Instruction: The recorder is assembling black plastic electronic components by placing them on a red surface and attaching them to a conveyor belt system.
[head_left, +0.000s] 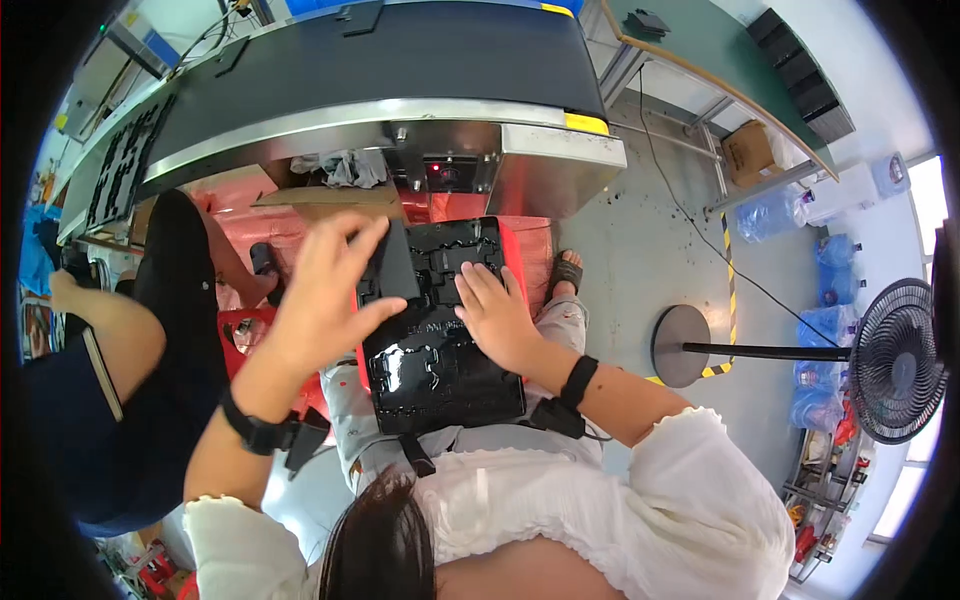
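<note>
On my lap rests a glossy black moulded plastic tray (447, 375) with raised shapes and recesses. Over its upper left part is a flat black rectangular piece (399, 265). My left hand (335, 285), slightly blurred, spans this piece between index finger and thumb, with the index at its far end and the thumb at its near end. The piece's underside is hidden. My right hand (492, 312) lies on the tray's right side, fingers stretched out and close together, holding nothing. Both wrists wear black bands. Something red (513, 262) shows behind the tray's right edge.
Ahead stands a conveyor (400, 70) with a metal edge and small control box (447, 174). An open carton (335, 195) sits below it. Another person's leg (180, 290) is close on my left. At right stand a black fan (900, 360) and plastic water bottles (835, 270).
</note>
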